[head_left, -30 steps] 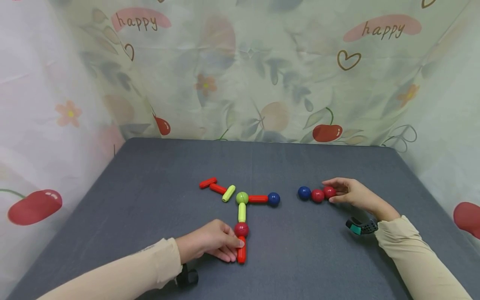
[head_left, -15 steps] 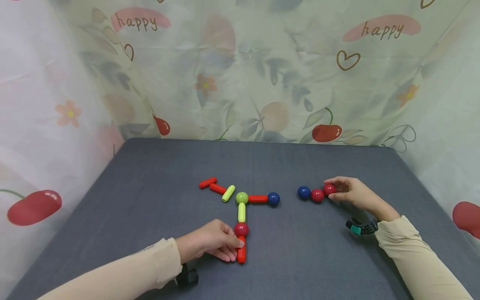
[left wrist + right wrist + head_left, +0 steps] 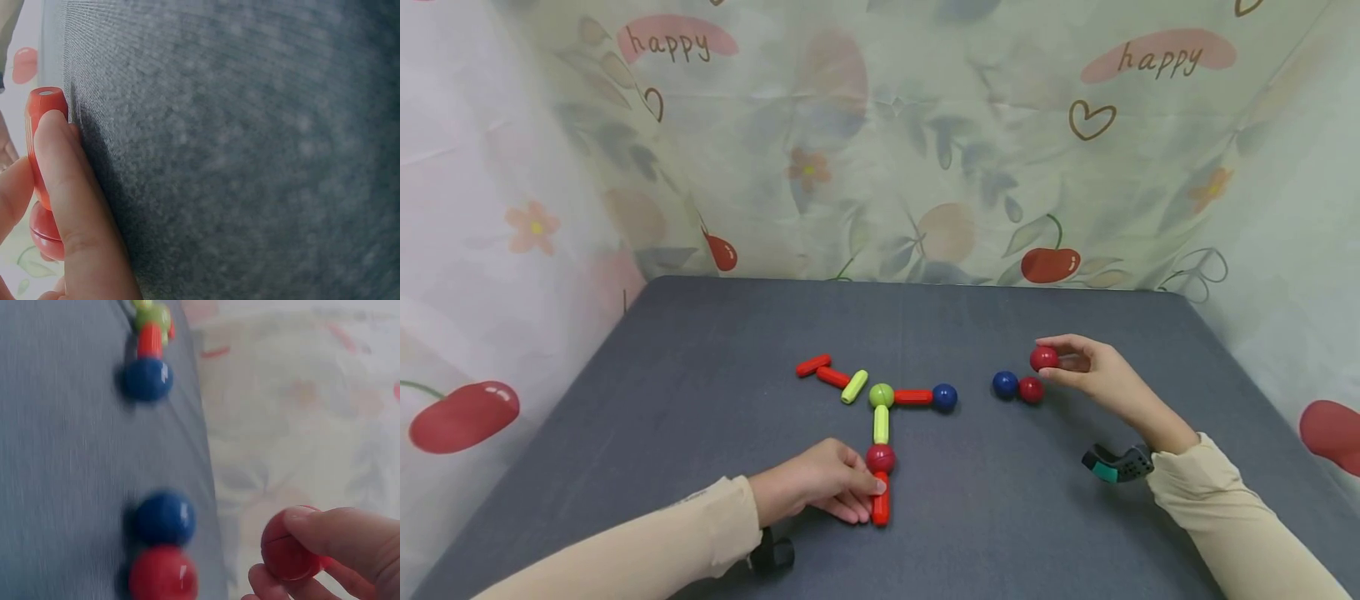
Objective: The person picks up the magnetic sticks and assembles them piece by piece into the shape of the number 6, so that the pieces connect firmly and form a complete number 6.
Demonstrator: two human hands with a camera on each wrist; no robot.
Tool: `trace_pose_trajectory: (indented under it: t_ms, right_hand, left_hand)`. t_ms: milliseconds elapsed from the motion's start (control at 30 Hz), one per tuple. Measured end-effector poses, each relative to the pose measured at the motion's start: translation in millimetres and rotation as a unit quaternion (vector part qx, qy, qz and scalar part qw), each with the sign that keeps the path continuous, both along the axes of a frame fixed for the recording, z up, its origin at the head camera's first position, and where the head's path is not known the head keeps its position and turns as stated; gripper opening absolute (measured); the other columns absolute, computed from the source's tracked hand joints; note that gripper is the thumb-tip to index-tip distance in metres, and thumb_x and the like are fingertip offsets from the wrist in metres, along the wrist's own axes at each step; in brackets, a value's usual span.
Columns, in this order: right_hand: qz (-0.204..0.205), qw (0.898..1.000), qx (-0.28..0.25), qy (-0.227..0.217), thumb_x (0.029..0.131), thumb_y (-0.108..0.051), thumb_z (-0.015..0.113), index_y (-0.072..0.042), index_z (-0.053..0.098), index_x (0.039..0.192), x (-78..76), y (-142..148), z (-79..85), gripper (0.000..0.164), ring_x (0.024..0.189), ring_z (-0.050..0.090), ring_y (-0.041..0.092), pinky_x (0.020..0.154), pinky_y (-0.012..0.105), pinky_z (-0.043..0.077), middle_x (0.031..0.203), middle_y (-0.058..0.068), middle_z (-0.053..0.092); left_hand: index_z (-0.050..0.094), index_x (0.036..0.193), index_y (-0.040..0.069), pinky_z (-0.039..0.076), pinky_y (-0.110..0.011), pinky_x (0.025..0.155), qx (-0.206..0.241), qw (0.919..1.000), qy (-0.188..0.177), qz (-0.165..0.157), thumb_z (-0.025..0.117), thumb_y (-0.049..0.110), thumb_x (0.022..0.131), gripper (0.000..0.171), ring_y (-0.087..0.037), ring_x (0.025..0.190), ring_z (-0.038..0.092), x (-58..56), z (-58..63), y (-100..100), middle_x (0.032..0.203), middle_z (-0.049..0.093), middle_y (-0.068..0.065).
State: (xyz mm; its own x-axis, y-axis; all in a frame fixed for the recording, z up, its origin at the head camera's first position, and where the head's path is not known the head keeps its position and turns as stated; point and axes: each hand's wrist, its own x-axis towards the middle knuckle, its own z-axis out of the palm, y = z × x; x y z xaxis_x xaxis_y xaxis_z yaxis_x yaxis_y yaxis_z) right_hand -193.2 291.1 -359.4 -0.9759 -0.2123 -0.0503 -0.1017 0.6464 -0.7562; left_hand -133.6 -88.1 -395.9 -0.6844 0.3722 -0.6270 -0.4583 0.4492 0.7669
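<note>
My left hand (image 3: 829,483) pinches a red magnetic rod (image 3: 882,502) at the near end of a joined chain. From that rod the chain runs to a red ball (image 3: 881,457), a yellow-green rod (image 3: 882,425) and a green ball (image 3: 882,396). There it turns right through another red rod (image 3: 913,397) to a blue ball (image 3: 945,397). At the right, my right hand (image 3: 1093,367) pinches a red ball (image 3: 289,544) between thumb and fingers, raised off the table. Below it a blue ball (image 3: 1005,385) and a second red ball (image 3: 1031,389) lie side by side.
Beyond the chain, to the left, two loose red rods (image 3: 813,365) and a yellow-green rod (image 3: 854,387) lie end to end on the dark grey tabletop (image 3: 737,333). A patterned curtain (image 3: 880,167) stands behind the table. Each wrist wears a dark band (image 3: 1117,464).
My right hand has lifted the end red ball up and slightly left, away from the other red ball and the blue one. My left hand stays on the red rod.
</note>
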Motion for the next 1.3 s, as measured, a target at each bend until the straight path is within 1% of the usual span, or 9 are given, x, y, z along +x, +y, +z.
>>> trace_pose_trajectory:
  t_ms: [200,467,567,667,800,933,1033,1133,1300]
  right_hand:
    - [0.015,0.999,-0.028,0.012,0.090,-0.031,0.069,-0.011,0.052,0.135,17.2,-32,10.0,0.052,0.112,0.061,0.032,0.082,0.029,0.054,0.132,0.018,0.056]
    - [0.057,0.995,-0.082,0.022,0.087,-0.024,0.073,-0.011,0.057,0.127,38.8,-72,8.6,0.045,0.103,0.064,0.025,0.080,0.025,0.055,0.127,0.014,0.057]
    - [0.078,0.990,-0.116,0.007,0.086,-0.019,0.074,-0.011,0.058,0.126,47.1,-86,6.5,0.043,0.102,0.065,0.024,0.081,0.026,0.055,0.128,0.015,0.056]
    - [0.092,0.986,-0.135,-0.011,0.085,-0.019,0.075,-0.010,0.058,0.124,55.4,-99,4.2,0.044,0.102,0.064,0.023,0.081,0.026,0.055,0.127,0.013,0.056]
    - [0.121,0.982,-0.139,-0.030,0.086,-0.022,0.074,-0.010,0.058,0.125,65.4,-114,0.1,0.044,0.104,0.063,0.024,0.081,0.025,0.055,0.125,0.012,0.057]
    - [0.158,0.975,-0.148,-0.056,0.087,-0.023,0.073,-0.008,0.056,0.125,74.1,-127,-5.2,0.045,0.105,0.061,0.027,0.081,0.026,0.055,0.124,0.011,0.058]
    - [0.178,0.970,-0.145,-0.077,0.086,-0.024,0.074,-0.011,0.058,0.124,79.5,-136,-9.5,0.043,0.106,0.060,0.026,0.082,0.026,0.055,0.122,0.008,0.059]
    - [0.193,0.966,-0.138,-0.098,0.086,-0.025,0.074,-0.018,0.061,0.120,83.5,-144,-14.3,0.037,0.107,0.059,0.023,0.083,0.026,0.055,0.120,0.002,0.060]
    - [0.219,0.958,-0.132,-0.131,0.085,-0.023,0.076,-0.023,0.063,0.115,89.0,-153,-23.7,0.032,0.102,0.060,0.018,0.083,0.024,0.054,0.112,-0.001,0.063]
  left_hand:
    - [0.066,0.082,0.006,0.055,-0.023,0.056,-0.001,1.0000,-0.005,0.004,0.073,0.015,0.085,0.012,-0.007,0.054,0.063,0.0,-0.7,0,0.065,0.067,-0.005]
    - [0.067,0.084,0.005,0.055,-0.023,0.057,-0.005,1.0000,-0.005,0.002,0.073,0.015,0.085,0.012,-0.007,0.054,0.063,0.9,-0.9,0,0.065,0.067,-0.005]
    - [0.067,0.084,0.005,0.055,-0.023,0.057,-0.004,1.0000,-0.005,0.001,0.073,0.016,0.085,0.012,-0.007,0.055,0.063,1.0,-0.8,-1,0.066,0.067,-0.005]
    - [0.067,0.083,0.005,0.055,-0.023,0.056,-0.003,1.0000,-0.003,0.002,0.073,0.015,0.085,0.012,-0.007,0.054,0.063,1.2,-0.9,-1,0.065,0.067,-0.005]
    - [0.067,0.082,0.006,0.055,-0.023,0.056,-0.003,1.0000,-0.001,0.004,0.073,0.015,0.085,0.012,-0.007,0.054,0.063,1.3,-1.2,-1,0.065,0.067,-0.005]
    - [0.068,0.083,0.005,0.055,-0.023,0.056,-0.005,1.0000,0.002,0.001,0.074,0.017,0.084,0.014,-0.007,0.054,0.063,0.9,-1.4,0,0.065,0.068,-0.005]
    - [0.068,0.085,0.005,0.056,-0.023,0.057,-0.004,1.0000,0.005,-0.003,0.074,0.019,0.085,0.015,-0.007,0.055,0.064,0.6,-1.4,0,0.066,0.068,-0.005]
    - [0.068,0.086,0.005,0.056,-0.024,0.058,-0.003,1.0000,0.006,-0.005,0.074,0.020,0.085,0.017,-0.008,0.055,0.064,0.5,-1.4,-1,0.067,0.068,-0.005]
    - [0.068,0.086,0.004,0.056,-0.023,0.057,-0.001,1.0000,0.004,-0.004,0.074,0.020,0.086,0.017,-0.008,0.055,0.064,0.1,-1.0,-1,0.067,0.069,-0.006]
